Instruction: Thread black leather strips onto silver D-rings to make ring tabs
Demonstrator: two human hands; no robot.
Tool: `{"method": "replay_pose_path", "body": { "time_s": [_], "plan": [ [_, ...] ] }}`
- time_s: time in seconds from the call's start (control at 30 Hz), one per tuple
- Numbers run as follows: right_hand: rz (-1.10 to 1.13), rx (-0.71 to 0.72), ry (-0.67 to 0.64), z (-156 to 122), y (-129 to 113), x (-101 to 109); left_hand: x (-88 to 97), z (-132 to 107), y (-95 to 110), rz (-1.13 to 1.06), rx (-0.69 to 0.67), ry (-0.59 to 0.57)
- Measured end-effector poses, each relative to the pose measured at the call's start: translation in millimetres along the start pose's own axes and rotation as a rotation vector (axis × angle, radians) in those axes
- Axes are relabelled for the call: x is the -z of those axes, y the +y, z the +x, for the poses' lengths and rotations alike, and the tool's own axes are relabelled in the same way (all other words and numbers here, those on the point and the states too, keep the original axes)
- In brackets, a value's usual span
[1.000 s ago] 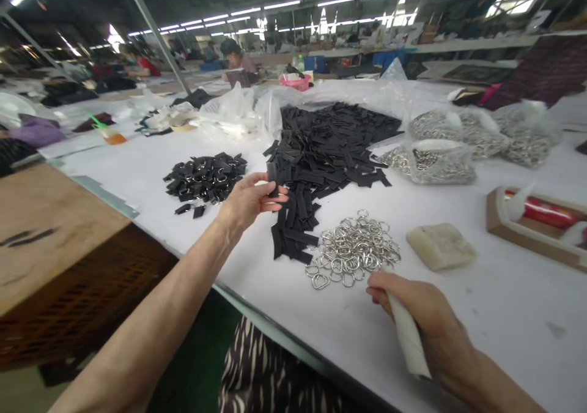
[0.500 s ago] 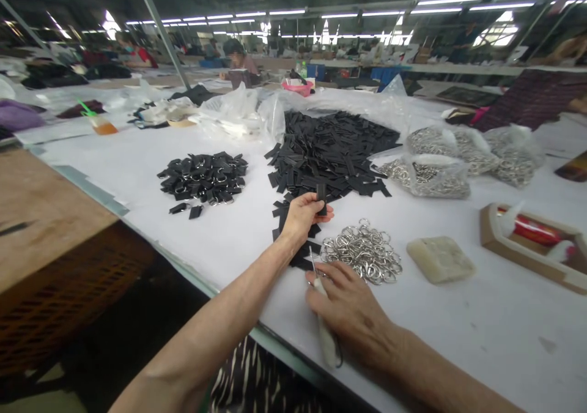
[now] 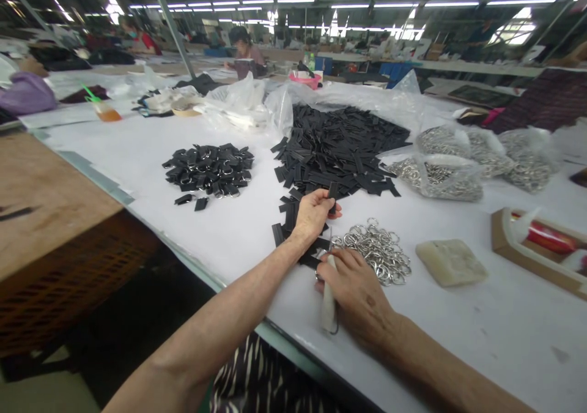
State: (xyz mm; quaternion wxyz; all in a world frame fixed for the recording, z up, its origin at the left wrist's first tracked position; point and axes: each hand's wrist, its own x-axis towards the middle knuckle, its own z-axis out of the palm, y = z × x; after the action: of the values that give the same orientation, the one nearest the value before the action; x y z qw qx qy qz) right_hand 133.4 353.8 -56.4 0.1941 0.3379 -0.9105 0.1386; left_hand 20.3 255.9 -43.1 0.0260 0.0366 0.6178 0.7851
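Note:
My left hand (image 3: 312, 214) pinches a short black strap piece (image 3: 332, 191) upright above the near edge of a big pile of black strap pieces (image 3: 337, 153). My right hand (image 3: 353, 290) rests on the white table (image 3: 481, 321), closed round a white-handled tool (image 3: 328, 303), its tip at the left edge of a heap of loose metal rings (image 3: 373, 251). A smaller pile of strap pieces fitted with rings (image 3: 208, 171) lies to the left.
A pale block (image 3: 450, 262) lies right of the rings. A wooden tray with a red tube (image 3: 541, 245) is at the far right. Clear bags of metal rings (image 3: 458, 162) and plastic bags (image 3: 238, 110) sit further back. A person works at a distant table.
My left hand carried the strap piece rightward to the big pile's near edge. My right hand slid left with the tool from the ring heap's near right to its left side.

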Motion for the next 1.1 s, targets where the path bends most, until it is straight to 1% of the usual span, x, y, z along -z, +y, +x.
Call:
{"method": "replay_pose_path", "body": {
  "time_s": [0.1,0.27,0.33,0.4,0.5,0.57,0.6,0.67,0.77,0.83,0.9,0.97,1.03,1.1],
  "plan": [
    [-0.024,0.020,0.000,-8,1,6,-1.4,-3,2,-0.005,-0.019,-0.010],
    [-0.009,0.048,-0.041,-22,11,25,-5.8,-11,12,-0.024,-0.057,-0.041],
    [-0.001,0.034,-0.013,-27,16,33,-6.7,-14,16,-0.029,-0.066,-0.054],
    [0.040,-0.019,0.044,-30,19,40,-6.8,-15,19,-0.031,-0.070,-0.065],
    [0.156,-0.161,0.134,-32,19,51,-6.7,-16,21,-0.018,-0.073,-0.090],
    [0.221,-0.229,0.134,-31,15,55,-7.5,-17,22,-0.005,-0.062,-0.118],
    [0.235,-0.235,0.113,-31,13,55,-8.4,-18,22,0.001,-0.049,-0.130],
    [0.190,-0.167,0.055,-30,8,51,-11.1,-19,23,0.004,-0.018,-0.130],
    [-0.050,0.005,0.031,-31,6,37,-17.3,-23,26,-0.021,0.034,-0.107],
    [-0.190,0.059,0.062,-32,7,27,-22.2,-26,30,-0.035,0.062,-0.121],
    [-0.248,0.068,0.090,-33,9,22,-27.2,-28,35,-0.043,0.093,-0.150],
    [-0.229,0.059,0.103,-34,11,24,-31.5,-29,38,-0.065,0.161,-0.160],
    [-0.189,0.036,0.096,-35,15,32,-34.6,-29,39,-0.089,0.252,-0.154],
    [-0.066,-0.056,0.116,-35,19,44,-36.4,-28,36,-0.094,0.313,-0.161]
  ]
}}
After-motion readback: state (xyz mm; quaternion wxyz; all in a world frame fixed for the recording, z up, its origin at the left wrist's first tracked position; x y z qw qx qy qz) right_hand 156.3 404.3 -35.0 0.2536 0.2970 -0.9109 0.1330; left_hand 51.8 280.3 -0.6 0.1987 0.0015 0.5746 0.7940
